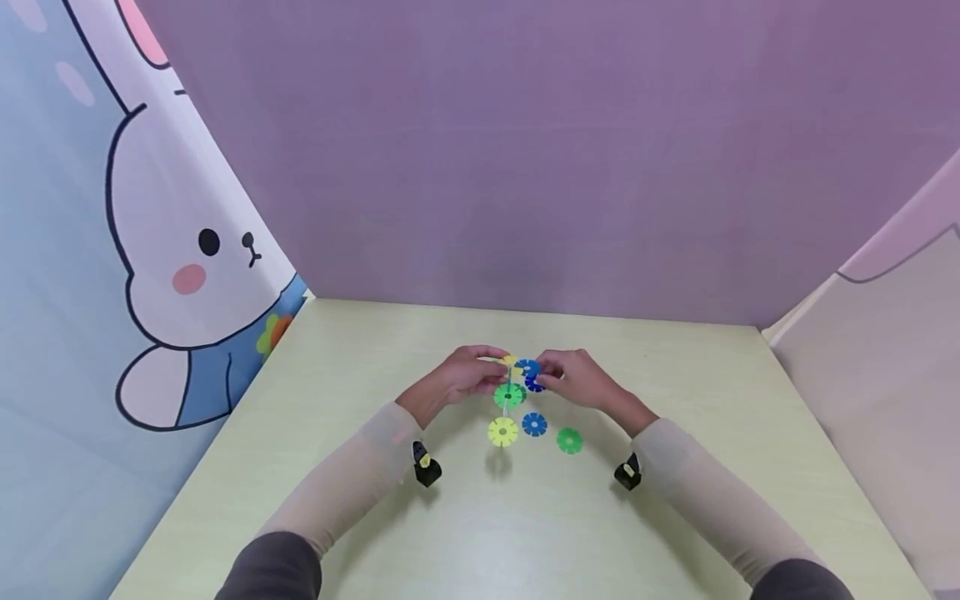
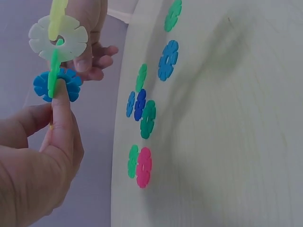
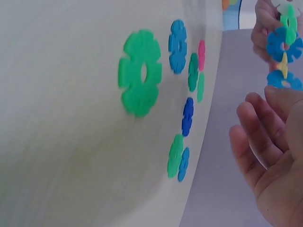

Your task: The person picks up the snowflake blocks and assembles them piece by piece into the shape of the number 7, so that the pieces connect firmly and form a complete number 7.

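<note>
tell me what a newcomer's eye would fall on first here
Probably the big cartoon rabbit at the left of the head view. Next, the bright chain of notched discs between the left and right hands. In the left wrist view, a single pink disc stands out on the table, beside a green one.

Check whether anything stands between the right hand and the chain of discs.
Nothing visible does: the right hand touches the blue disc at the end of the chain, and the left hand holds the chain. The loose discs lie below on the table, out of the way.
</note>
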{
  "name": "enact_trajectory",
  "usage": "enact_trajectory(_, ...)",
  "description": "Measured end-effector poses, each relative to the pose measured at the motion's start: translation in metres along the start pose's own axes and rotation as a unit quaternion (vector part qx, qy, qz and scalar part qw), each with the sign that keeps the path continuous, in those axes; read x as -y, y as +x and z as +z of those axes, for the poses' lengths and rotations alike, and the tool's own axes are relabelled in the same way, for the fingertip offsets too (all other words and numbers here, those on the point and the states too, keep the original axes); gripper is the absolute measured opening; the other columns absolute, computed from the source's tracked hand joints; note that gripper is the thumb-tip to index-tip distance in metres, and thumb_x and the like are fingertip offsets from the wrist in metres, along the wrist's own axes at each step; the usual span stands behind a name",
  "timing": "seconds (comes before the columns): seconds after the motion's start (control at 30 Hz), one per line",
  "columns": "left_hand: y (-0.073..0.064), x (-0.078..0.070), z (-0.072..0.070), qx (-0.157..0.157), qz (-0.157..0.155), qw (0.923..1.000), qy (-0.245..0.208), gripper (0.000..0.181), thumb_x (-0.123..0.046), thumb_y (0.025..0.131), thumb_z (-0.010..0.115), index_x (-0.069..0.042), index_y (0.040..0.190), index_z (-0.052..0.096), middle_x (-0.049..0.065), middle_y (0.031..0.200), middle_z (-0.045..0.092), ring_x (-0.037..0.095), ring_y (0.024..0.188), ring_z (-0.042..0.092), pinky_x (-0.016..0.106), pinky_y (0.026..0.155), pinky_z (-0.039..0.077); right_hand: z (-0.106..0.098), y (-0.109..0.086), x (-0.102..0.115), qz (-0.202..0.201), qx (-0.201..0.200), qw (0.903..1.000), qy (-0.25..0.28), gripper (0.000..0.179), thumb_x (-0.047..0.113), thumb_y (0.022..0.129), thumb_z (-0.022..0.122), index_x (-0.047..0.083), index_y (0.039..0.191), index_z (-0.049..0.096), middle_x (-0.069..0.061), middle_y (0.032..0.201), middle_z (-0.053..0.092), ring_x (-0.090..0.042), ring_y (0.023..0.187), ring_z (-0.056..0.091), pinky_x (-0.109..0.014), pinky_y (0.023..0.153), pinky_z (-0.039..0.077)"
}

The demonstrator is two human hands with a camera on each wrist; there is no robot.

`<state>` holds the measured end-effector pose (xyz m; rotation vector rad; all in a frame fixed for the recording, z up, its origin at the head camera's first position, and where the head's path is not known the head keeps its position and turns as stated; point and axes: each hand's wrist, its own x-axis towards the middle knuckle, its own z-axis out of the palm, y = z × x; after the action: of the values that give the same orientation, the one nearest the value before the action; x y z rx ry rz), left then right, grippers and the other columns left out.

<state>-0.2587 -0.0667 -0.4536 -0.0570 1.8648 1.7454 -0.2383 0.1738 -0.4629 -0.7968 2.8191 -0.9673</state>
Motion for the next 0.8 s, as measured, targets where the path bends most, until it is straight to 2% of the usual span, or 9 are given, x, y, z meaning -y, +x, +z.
enact_trajectory(0.2,-0.001,0.0,-0.001,0.002,-0.006,1.0,0.0,0.036,-0.006,0.097,0.068,-0.007,0.133,0.064,0.007,0.097,0.071,0.013,0.081,0.07,0.024,0.071,0.062,-0.006,0.0,-0.011,0.018,-0.011,0.9997,-0.012,0.014,0.013,0.098,0.067,0.01,0.111,0.071,-0.004,0.096,0.075,-0.012,0.084,0.066,-0.026,0.073,0.057)
enact_trajectory(0.53,-0.002,-0.002,-0.001,0.015,-0.011,0.9998,-0.002,0.036,-0.004,0.095,0.069,-0.01,0.131,0.066,0.01,0.104,0.071,0.015,0.087,0.072,0.027,0.076,0.063,-0.018,0.012,-0.02,0.065,-0.054,0.996,-0.028,0.021,0.012,0.099,0.064,0.002,0.117,0.069,-0.01,0.102,0.074,-0.021,0.09,0.067,-0.036,0.08,0.059)
enact_trajectory(0.8,-0.002,-0.005,0.0,0.017,-0.012,0.9998,-0.001,0.04,-0.003,0.095,0.069,-0.011,0.133,0.065,0.011,0.107,0.072,0.016,0.087,0.073,0.028,0.078,0.063,-0.024,0.023,-0.029,0.114,-0.024,0.9919,-0.051,0.027,0.015,0.1,0.061,0.004,0.124,0.068,-0.013,0.108,0.073,-0.025,0.096,0.068,-0.039,0.082,0.059)
